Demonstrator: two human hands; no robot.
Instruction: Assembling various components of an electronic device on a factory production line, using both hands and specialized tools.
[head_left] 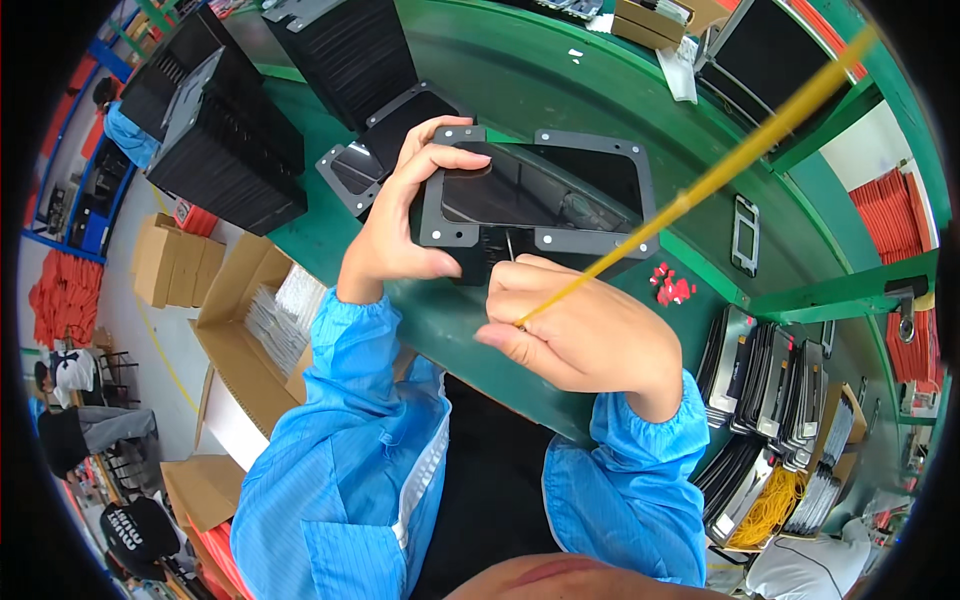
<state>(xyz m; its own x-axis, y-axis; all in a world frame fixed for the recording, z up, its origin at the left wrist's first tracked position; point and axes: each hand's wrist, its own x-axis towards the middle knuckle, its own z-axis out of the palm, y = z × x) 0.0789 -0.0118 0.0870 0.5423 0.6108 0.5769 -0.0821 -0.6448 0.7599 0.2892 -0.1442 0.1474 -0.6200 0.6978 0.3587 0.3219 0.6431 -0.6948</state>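
Observation:
My left hand (400, 215) is closed around the left end of a flat device with a grey metal frame (455, 237) and a glossy black glass panel (530, 195). Its fingers lie over the top and the thumb rests at the near side. Just below the frame, my right hand (580, 325) is closed on a tool with a thin metal shaft (510, 245), whose tip reaches a gap in the near edge; the fist hides its body. A taut yellow cord (700, 190) runs from beside my right thumb to the upper right.
Tall stacks of black panels (235, 145) stand at the left. Small red pieces (672, 287) and a grey bracket (745, 235) lie right of the device on the green bench (450, 325). Packed frames (765, 375) and yellow bands (768, 508) sit at right, an open carton (235, 340) at left.

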